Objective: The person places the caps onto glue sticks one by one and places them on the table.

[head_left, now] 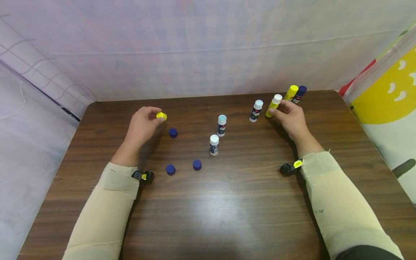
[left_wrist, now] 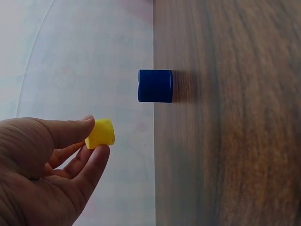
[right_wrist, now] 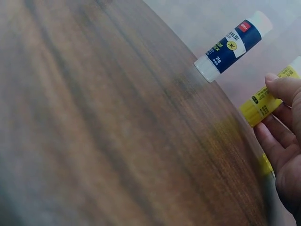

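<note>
A small yellow cap (left_wrist: 101,133) is pinched between the thumb and fingers of my left hand (head_left: 144,122), held above the table at the left. Nearest to it, a blue cap (head_left: 173,133) stands on the wood. On the right side, my right hand (head_left: 291,117) grips an uncapped yellow glue stick (head_left: 274,105), upright with its white top showing. In the right wrist view its yellow base (right_wrist: 256,110) is close to the tabletop; whether it touches cannot be told. Just left of it stands an uncapped navy glue stick (head_left: 256,111).
Two more uncapped navy glue sticks, one farther back (head_left: 221,125) and one nearer (head_left: 214,144), stand mid-table. Blue caps (head_left: 170,169) (head_left: 197,165) lie in front. Behind my right hand are a capped yellow glue stick (head_left: 291,92) and a capped navy one (head_left: 299,94). A curtain (head_left: 195,72) hangs behind.
</note>
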{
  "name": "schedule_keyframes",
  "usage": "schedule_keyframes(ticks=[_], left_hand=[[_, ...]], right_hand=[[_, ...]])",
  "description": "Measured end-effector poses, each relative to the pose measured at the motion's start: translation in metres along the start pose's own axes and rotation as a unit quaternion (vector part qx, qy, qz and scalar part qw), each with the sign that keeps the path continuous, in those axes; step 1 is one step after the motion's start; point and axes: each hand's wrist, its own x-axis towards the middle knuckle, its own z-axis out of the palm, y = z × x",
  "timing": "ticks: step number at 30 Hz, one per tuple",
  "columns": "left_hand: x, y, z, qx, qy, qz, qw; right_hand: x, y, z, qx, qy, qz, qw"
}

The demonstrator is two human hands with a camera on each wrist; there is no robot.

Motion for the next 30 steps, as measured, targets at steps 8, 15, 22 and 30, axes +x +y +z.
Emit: schedule_keyframes(ticks=[8,15,22,30], left_hand=[[0.0,0.0,0.001,-0.001,0.0,0.001,1.0],[0.001,0.002,0.002,-0.013,-0.003,0.0,0.9999],[0.0,0.004,0.002,-0.015,-0.003,-0.003,0.9999],[-0.001,0.006,0.003,-0.011,0.005,0.0,0.9999]], right_hand=[[0.001,-0.001,-0.002,-0.017,0.011,-0.001,1.0],[0.0,-0.006,-0.003,-0.004,0.027,-0.018,0.999],[-0.003,-0.011,-0.002,0.018,0.039,-0.031,0.999],[-0.007,-0.019,-0.002,0.016,0.046,-0.031,0.998]])
